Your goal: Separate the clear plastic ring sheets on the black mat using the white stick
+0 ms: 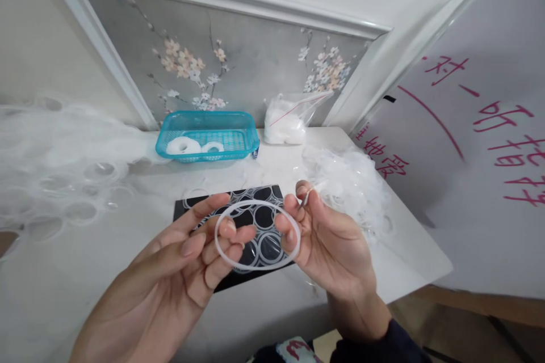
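A thin translucent white plastic ring [257, 235] is held above a black rectangular mat [242, 227], pinched at its left edge by the left hand [187, 261] and at its right edge by the right hand [327, 238].

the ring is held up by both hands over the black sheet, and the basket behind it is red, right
Not quite: the basket is turquoise blue, not red, as the head view shows. The rest holds: the left hand and right hand hold the translucent ring between them above the black sheet.
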`<state>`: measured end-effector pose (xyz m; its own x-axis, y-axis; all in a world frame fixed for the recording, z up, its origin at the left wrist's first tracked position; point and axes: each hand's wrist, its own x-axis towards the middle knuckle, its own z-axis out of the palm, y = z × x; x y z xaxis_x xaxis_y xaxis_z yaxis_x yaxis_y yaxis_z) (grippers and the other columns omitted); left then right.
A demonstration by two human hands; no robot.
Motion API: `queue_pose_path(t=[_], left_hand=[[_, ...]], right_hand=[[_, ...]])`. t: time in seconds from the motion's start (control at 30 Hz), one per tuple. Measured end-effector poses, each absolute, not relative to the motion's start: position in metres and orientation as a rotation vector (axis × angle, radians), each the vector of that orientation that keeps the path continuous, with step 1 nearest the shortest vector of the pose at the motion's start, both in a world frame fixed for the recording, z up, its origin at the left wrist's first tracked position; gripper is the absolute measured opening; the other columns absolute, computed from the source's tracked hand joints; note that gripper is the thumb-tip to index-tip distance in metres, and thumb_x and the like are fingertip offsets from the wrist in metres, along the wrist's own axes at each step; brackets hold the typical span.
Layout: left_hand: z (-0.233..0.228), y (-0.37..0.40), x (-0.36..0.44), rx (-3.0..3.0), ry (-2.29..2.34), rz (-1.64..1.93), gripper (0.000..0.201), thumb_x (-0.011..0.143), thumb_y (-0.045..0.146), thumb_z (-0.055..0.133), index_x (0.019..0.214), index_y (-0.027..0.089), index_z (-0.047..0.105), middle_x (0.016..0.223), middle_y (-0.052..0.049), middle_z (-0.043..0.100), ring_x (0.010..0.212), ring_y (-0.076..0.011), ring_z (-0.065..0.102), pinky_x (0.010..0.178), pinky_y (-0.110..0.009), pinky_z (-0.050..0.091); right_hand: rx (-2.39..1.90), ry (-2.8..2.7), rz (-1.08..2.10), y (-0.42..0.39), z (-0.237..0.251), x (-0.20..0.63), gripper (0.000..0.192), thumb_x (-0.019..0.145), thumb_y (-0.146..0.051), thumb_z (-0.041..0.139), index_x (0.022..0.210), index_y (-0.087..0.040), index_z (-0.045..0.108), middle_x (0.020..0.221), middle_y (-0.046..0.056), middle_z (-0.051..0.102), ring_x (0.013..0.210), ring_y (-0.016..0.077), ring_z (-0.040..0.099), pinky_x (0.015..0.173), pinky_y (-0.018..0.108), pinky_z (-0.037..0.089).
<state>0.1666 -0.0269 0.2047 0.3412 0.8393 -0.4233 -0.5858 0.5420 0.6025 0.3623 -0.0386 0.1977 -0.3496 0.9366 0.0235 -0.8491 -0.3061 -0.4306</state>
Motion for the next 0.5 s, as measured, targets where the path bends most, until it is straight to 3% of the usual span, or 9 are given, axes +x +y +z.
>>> queue_pose_path(t=[0.5], left_hand=[[0.2051,-0.0233,0.1683,0.314,0.734,0.930,0.036,0.070,0.002,0.070,0.104,0.014,0.070,0.080,-0.006,0.075,0.081,-0.0235,0.073,0.073,-0.025,0.061]], right_hand=[[-0.296,-0.466,1.853,-0.0398,0.1977,0.3631,0.003,0.087,-0.025,0.066,0.088,-0.022,0.067,0.092,-0.005,0.076,0.088,0.0092,0.072,0.076,0.014,0.057]])
